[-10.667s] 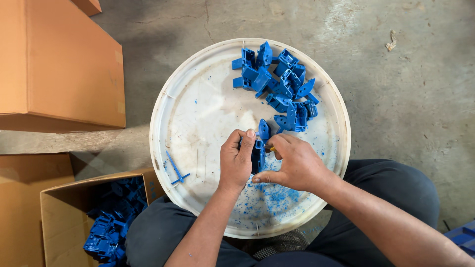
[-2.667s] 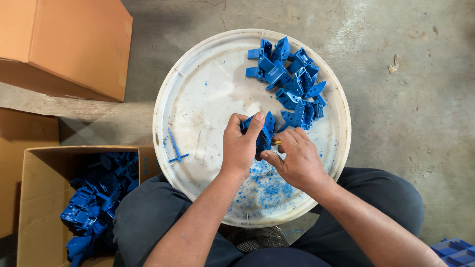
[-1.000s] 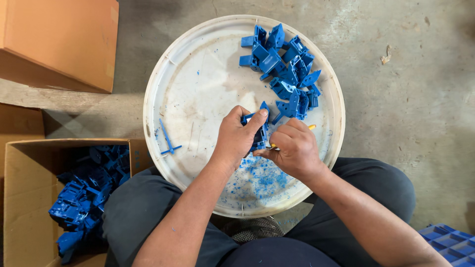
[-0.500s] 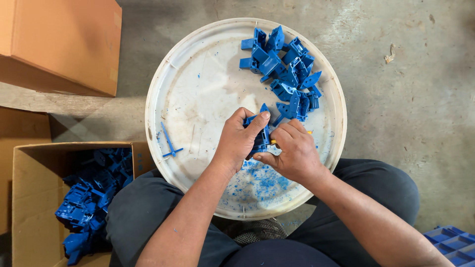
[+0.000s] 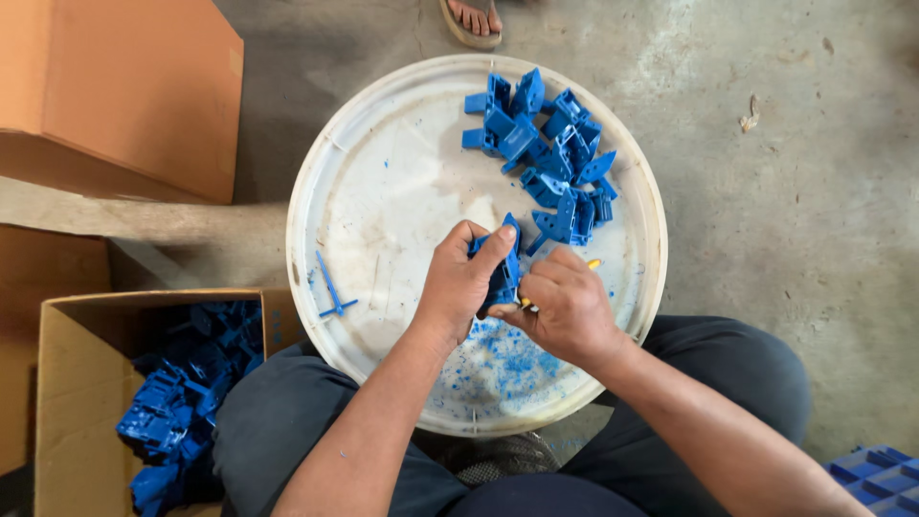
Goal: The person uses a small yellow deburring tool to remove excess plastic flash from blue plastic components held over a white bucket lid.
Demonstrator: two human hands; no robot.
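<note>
Left hand (image 5: 459, 287) wrapped around a blue plastic part (image 5: 504, 273), thumb pressed along its far edge, fingers clamped shut on it. Right hand (image 5: 565, 311) closed just beside, knuckles touching the part from the right, gripping a thin tool with a yellow tip (image 5: 593, 264) poking out on the far side; blade end hidden between the hands. Both held low over the middle of a round white tray (image 5: 383, 191) resting on the lap.

Piled at the far right of the tray, a heap of blue parts (image 5: 550, 144), well apart from the held one. Near the left rim, a thin blue strip (image 5: 332, 287) lying flat. Scattered under and nearer than the hands, blue shavings (image 5: 507, 359) dusting the tray.

At near left on the floor, an open cardboard box (image 5: 67, 383) holding more blue pieces (image 5: 182, 402). Far left, a closed brown carton (image 5: 124, 86). At the far edge, someone's sandalled foot (image 5: 471, 17) on the concrete floor (image 5: 785, 191). Near right corner, the edge of a blue crate (image 5: 881, 474).
</note>
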